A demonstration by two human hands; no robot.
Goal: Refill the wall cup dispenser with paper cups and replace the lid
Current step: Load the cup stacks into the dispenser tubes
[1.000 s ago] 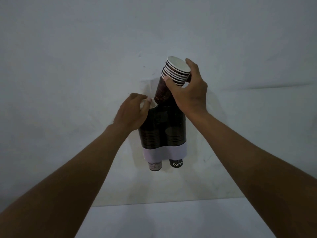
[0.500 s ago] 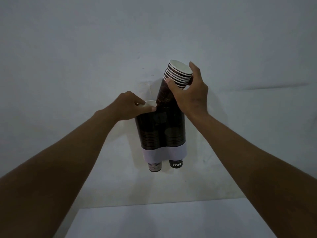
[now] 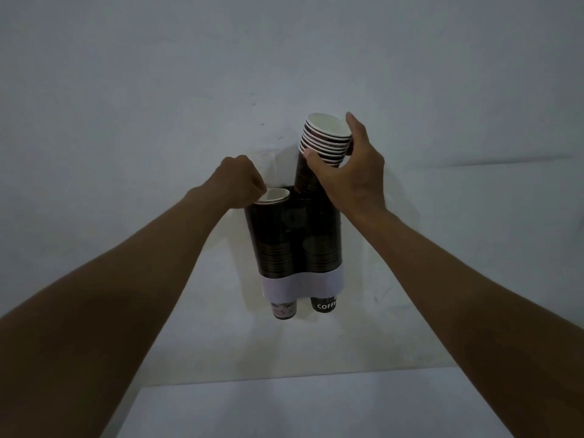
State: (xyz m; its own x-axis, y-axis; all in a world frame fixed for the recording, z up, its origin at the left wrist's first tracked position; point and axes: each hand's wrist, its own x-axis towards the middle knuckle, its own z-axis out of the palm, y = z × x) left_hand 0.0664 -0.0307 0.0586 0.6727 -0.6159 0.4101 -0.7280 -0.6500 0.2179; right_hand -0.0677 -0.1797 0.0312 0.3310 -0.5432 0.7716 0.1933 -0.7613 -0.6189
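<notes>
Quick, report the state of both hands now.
Left hand: pinching the rim of the white-lined paper cup.
Right hand: gripping the stack of dark paper cups.

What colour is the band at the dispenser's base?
White, or very pale lilac in this dim light; the band shows in the head view.

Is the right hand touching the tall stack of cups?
Touching. In the head view, the right hand wraps the stack of cups near its top: thumb across the front, fingers curled round the rims.
</notes>
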